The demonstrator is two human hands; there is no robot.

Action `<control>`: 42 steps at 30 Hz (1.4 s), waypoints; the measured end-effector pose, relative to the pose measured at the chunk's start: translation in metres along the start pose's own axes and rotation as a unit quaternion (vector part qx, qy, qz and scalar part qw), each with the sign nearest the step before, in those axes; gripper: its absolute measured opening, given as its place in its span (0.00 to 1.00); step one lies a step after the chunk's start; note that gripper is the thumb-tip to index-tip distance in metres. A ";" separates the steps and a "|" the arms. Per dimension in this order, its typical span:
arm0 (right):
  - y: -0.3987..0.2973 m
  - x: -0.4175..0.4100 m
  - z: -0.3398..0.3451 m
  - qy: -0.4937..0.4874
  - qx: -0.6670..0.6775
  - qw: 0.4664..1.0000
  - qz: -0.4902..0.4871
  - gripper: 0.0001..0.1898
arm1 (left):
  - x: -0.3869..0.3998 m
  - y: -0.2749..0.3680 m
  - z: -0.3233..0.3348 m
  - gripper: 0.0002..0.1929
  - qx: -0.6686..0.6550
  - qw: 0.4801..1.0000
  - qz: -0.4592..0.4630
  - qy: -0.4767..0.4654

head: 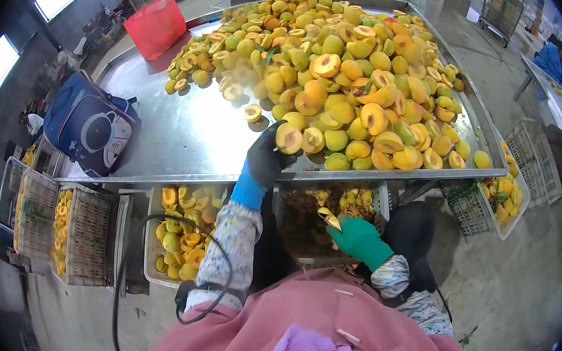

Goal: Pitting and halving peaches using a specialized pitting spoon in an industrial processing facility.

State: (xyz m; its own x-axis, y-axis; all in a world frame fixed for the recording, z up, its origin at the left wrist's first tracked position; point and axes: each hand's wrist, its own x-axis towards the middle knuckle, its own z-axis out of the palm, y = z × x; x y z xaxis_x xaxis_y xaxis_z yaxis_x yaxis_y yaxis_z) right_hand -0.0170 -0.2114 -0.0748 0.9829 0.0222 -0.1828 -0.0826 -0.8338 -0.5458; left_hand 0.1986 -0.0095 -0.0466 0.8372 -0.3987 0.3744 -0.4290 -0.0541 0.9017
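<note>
My left hand (266, 156), in a dark glove with a blue cuff, is at the near edge of a metal table. Its fingers are closed on a halved peach (289, 139), cut face up. A large heap of yellow peaches (341, 112), many of them halved, lies beside it on the table. My right hand (360, 239), in a green glove, grips a metal pitting tool (330, 218) over a crate (383, 207) below the table edge. Peach scraps (356, 202) lie in that crate.
The table's raised rim (198, 180) runs between me and the heap. A blue backpack (92, 125) and a red plastic container (156, 26) stand on its left part. Crates of peaches (184, 237) stand below at the left, another crate (507, 199) at the right. A person (551, 60) is far right.
</note>
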 end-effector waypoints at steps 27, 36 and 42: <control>-0.063 -0.037 -0.027 0.263 0.006 0.959 -0.105 0.14 | -0.107 0.076 0.056 0.24 -0.364 0.840 -0.302 0.267; 0.073 -0.052 0.062 -0.095 -0.146 0.985 -0.014 0.18 | -0.127 0.040 0.028 0.22 -0.364 0.845 -0.285 0.269; 0.063 -0.050 0.060 0.004 0.030 0.996 0.081 0.19 | -0.127 0.033 0.049 0.24 -0.380 0.846 -0.314 0.202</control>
State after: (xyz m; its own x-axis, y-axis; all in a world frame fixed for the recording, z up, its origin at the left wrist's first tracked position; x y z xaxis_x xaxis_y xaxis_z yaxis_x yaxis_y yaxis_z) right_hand -0.0807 -0.2316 -0.1489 0.9572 -0.1150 -0.2656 -0.2499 -0.7914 -0.5578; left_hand 0.0620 -0.0053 -0.0749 0.9322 -0.1571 -0.3260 0.3584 0.5263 0.7711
